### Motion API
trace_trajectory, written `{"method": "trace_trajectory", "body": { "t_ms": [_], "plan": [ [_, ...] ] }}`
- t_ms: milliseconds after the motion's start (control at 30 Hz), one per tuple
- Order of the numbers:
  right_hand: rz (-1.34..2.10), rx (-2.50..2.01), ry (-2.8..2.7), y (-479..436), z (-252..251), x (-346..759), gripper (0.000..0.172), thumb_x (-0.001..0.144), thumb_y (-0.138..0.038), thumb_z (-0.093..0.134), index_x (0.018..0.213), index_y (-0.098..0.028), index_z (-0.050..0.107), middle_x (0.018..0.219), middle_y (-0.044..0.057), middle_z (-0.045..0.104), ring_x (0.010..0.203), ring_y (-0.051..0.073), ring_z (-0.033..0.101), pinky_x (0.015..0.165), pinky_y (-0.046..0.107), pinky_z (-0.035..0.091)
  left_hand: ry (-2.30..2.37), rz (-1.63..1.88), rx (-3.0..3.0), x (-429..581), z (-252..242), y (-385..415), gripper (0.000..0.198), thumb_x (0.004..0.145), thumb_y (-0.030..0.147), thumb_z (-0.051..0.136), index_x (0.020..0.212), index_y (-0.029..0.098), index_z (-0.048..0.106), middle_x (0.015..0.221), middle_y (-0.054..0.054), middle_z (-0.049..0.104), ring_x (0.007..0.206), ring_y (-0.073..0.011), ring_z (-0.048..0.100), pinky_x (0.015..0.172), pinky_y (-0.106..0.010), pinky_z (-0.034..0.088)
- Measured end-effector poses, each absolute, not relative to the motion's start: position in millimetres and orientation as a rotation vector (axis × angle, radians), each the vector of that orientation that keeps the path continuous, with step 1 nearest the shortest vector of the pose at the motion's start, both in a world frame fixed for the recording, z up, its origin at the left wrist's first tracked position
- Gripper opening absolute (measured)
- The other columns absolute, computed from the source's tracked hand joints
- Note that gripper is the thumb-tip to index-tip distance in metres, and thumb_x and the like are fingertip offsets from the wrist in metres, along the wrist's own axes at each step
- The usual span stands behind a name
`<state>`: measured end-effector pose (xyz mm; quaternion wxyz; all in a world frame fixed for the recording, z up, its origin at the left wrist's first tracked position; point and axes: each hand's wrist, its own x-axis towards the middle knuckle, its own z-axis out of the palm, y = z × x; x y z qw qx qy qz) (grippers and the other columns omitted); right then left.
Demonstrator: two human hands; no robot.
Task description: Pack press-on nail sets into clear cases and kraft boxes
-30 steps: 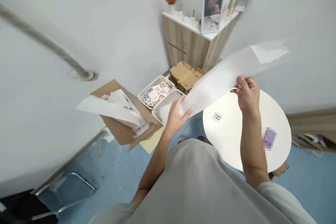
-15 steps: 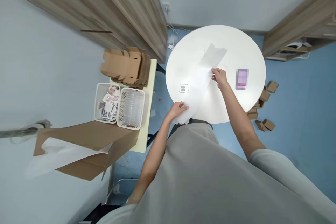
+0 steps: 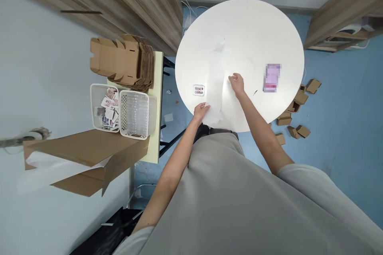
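Observation:
A long, thin white sheet (image 3: 216, 75), slightly see-through, lies lengthwise on the round white table (image 3: 260, 28), its lower end near the table's front edge. My left hand (image 3: 201, 112) pinches the sheet's lower left edge between thumb and fingers. Just right of the sheet, my right hand (image 3: 237, 83) hovers over the table with loosely curled fingers and nothing visible in them. A small clear tray (image 3: 199, 90) with rows of dark reddish round pieces sits left of the sheet, above my left hand.
A blurred-out purple rectangular item (image 3: 272, 78) lies on the table's right side. On the side table stand flattened cardboard boxes (image 3: 116, 57), a white basket (image 3: 104, 87) of printed cards and another basket (image 3: 134, 135) with clear trays. Small boxes (image 3: 313, 86) litter the floor.
The sheet has swung from a slant to nearly straight and lies flatter. My right hand has let go of it and moved slightly left. The view has shifted.

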<state>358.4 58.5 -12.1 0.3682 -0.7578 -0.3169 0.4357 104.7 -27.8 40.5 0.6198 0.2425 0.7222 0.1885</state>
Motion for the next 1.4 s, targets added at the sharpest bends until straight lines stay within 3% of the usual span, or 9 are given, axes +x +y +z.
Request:
{"method": "trace_trajectory", "body": {
  "t_ms": [167,267,400,533,667,833,1000,1133,1400],
  "plan": [
    [1.368,-1.928,-1.117,-22.3,17.4,306.3,0.017,0.098,-0.035,0.072,0.109,-0.021,0.076,0.118,0.010,0.084,0.105,0.027,0.080,0.108,0.046,0.062,1.654,0.467,0.602,107.0,30.9,-29.4,0.024,0.087,0.035,0.089,0.101,0.018,0.080,0.103,-0.008,0.084,0.105,-0.0244,0.077,0.105,-0.039,0.060],
    [1.436,-1.952,-1.202,-55.4,30.9,277.5,0.017,0.097,-0.037,0.074,0.108,-0.024,0.076,0.124,0.009,0.084,0.110,0.028,0.080,0.107,0.047,0.062,1.541,0.506,0.533,108.3,30.6,-30.7,0.021,0.090,0.038,0.089,0.093,0.019,0.079,0.092,-0.005,0.080,0.095,-0.0204,0.076,0.098,-0.034,0.062],
    [1.425,-2.021,-1.176,-70.7,36.8,257.0,0.034,0.094,-0.044,0.078,0.121,-0.024,0.071,0.135,0.011,0.080,0.126,0.031,0.076,0.112,0.049,0.060,1.399,0.550,0.272,110.0,34.5,-30.8,0.017,0.096,0.026,0.085,0.085,0.018,0.074,0.076,0.000,0.071,0.075,-0.0119,0.069,0.085,-0.026,0.062],
    [1.438,-2.107,-1.128,-69.4,37.6,251.3,0.051,0.090,-0.042,0.081,0.133,-0.022,0.063,0.142,0.014,0.077,0.132,0.035,0.074,0.113,0.051,0.058,1.350,0.551,0.165,110.4,38.2,-27.9,0.015,0.095,0.010,0.083,0.085,0.017,0.074,0.068,0.003,0.064,0.068,-0.0084,0.064,0.091,-0.025,0.062],
    [1.456,-2.099,-1.140,-68.8,39.0,249.8,0.049,0.092,-0.037,0.076,0.136,-0.022,0.060,0.143,0.015,0.077,0.133,0.035,0.074,0.115,0.052,0.057,1.337,0.535,0.176,109.1,40.0,-22.0,0.011,0.093,0.011,0.083,0.085,0.015,0.076,0.077,-0.001,0.072,0.072,-0.0093,0.067,0.095,-0.027,0.060],
    [1.448,-2.076,-1.121,-70.6,40.8,248.2,0.044,0.096,-0.049,0.075,0.131,-0.023,0.067,0.143,0.014,0.077,0.136,0.035,0.072,0.116,0.051,0.057,1.286,0.481,0.281,103.4,37.4,-16.5,0.013,0.086,0.021,0.092,0.088,0.016,0.080,0.074,-0.001,0.071,0.078,-0.0132,0.070,0.102,-0.032,0.059],
    [1.379,-2.051,-1.108,-68.8,38.7,256.6,0.021,0.102,-0.042,0.064,0.105,-0.024,0.075,0.120,0.009,0.084,0.120,0.029,0.077,0.108,0.043,0.059,1.264,0.402,0.367,98.3,32.0,-15.3,0.021,0.083,0.030,0.092,0.094,0.016,0.080,0.104,-0.011,0.083,0.106,-0.0220,0.078,0.111,-0.037,0.059],
    [1.278,-2.085,-0.985,-70.3,37.3,275.5,0.031,0.103,-0.047,0.056,0.092,-0.024,0.074,0.101,0.006,0.082,0.103,0.026,0.075,0.101,0.039,0.060,1.397,0.392,0.395,93.9,28.8,-9.5,0.018,0.089,0.033,0.084,0.099,0.018,0.078,0.110,-0.011,0.083,0.110,-0.0227,0.077,0.105,-0.035,0.061],
    [1.239,-1.990,-0.422,-96.8,28.2,317.6,0.044,0.091,-0.063,0.061,0.098,-0.021,0.073,0.112,0.010,0.081,0.108,0.024,0.074,0.095,0.037,0.063,1.543,0.426,0.401,85.0,22.6,5.6,0.007,0.093,0.022,0.076,0.098,0.018,0.075,0.108,-0.010,0.081,0.097,-0.0194,0.077,0.104,-0.038,0.061]
  ]
}}
